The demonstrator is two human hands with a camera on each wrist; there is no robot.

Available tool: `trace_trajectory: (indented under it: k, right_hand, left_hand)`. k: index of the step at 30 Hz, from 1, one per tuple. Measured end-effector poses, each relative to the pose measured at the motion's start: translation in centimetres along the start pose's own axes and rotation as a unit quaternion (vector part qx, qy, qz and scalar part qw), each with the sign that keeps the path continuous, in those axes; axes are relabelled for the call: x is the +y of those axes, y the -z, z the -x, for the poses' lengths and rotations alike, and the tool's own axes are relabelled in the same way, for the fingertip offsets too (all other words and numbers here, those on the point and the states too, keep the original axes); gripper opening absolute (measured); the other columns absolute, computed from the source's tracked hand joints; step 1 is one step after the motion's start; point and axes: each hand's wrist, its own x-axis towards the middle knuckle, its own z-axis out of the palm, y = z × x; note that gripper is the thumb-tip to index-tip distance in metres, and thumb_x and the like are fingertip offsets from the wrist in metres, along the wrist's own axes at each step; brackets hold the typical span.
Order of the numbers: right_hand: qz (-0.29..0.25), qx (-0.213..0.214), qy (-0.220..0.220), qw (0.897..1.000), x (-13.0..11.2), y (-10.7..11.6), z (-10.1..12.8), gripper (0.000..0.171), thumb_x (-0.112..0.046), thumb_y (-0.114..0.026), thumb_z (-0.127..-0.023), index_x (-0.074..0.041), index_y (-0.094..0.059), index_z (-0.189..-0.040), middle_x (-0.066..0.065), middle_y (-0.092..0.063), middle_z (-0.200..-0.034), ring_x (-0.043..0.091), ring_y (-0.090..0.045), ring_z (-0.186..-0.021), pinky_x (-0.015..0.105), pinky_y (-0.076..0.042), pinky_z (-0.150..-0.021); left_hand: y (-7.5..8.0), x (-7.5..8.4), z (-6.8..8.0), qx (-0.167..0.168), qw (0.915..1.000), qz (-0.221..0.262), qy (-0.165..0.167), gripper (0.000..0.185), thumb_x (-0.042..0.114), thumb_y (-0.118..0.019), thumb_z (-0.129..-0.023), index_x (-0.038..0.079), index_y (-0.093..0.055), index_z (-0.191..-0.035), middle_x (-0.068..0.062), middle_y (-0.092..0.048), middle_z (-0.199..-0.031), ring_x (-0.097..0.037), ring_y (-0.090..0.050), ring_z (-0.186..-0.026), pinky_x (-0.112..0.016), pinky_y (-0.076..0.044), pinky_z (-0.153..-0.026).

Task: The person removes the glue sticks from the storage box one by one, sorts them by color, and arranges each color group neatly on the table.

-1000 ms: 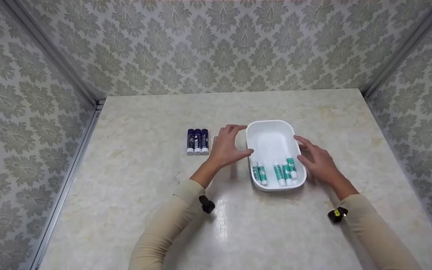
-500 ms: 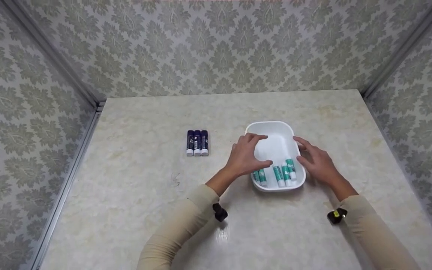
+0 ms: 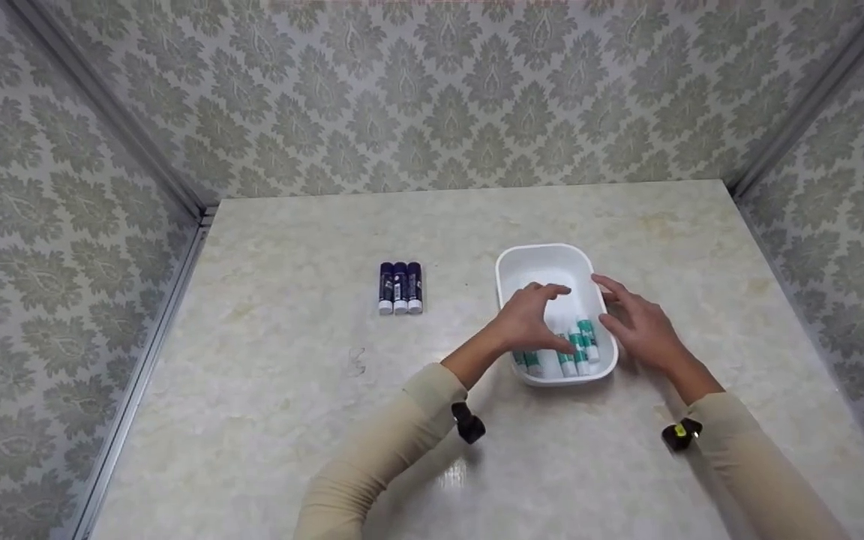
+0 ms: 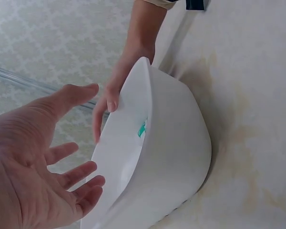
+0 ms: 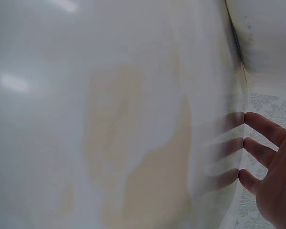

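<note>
A white plastic tub [image 3: 541, 264] stands right of the table's middle, with several green-and-white glue sticks [image 3: 588, 341] lying at its near end. My left hand [image 3: 529, 321] hovers over the tub, thumb and fingers spread apart with nothing between them. It partly hides the glue sticks. The left wrist view shows that left hand [image 4: 33, 167] beside the tub's rim, palm in sight. At the tub's right side, my right hand [image 3: 646, 330] has relaxed fingers, with thumb and index fingertips right at the rim. Three of its fingers [image 5: 264, 155] extend towards the table in the right wrist view.
Three dark blue glue sticks [image 3: 400, 287] with white ends lie side by side left of the tub. A small curly mark [image 3: 357, 361] shows on the pale marbled table [image 3: 267, 300]. Patterned walls [image 3: 447, 90] enclose the back and sides.
My left hand has moved right and nearer the body, from beside the tub's left rim to over its inside. The right hand stays at the tub's right side.
</note>
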Motion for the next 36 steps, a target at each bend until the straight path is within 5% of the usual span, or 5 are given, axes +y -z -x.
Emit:
trace_trajectory:
  k: [20, 36]
  right_hand:
    - [-0.006, -0.002, 0.003, 1.0, -0.1, -0.1, 0.4, 0.066, -0.03, -0.062, -0.116, -0.028, -0.035, -0.176, 0.025, -0.066, -0.159, 0.051, -0.058, -0.153, 0.08, -0.038, -0.127]
    - [-0.005, 0.002, 0.014, 1.0, 0.0, 0.1, -0.1, 0.066, -0.03, -0.063, -0.116, -0.029, -0.037, -0.176, 0.024, -0.067, -0.159, 0.051, -0.059, -0.152, 0.079, -0.04, -0.126]
  left_hand:
    - [-3.7, 0.0, -2.4, -0.034, 0.9974, -0.01, 0.062, 0.091, 0.035, -0.103, -0.083, 0.036, -0.058, -0.162, 0.001, -0.062, -0.159, -0.019, -0.054, -0.142, -0.029, -0.05, -0.121]
    - [-4.9, 0.1, -4.4, -0.003, 0.9932, -0.013, 0.116, 0.092, 0.041, -0.105, -0.079, 0.04, -0.059, -0.158, 0.002, -0.062, -0.15, -0.015, -0.055, -0.134, -0.032, -0.053, -0.116]
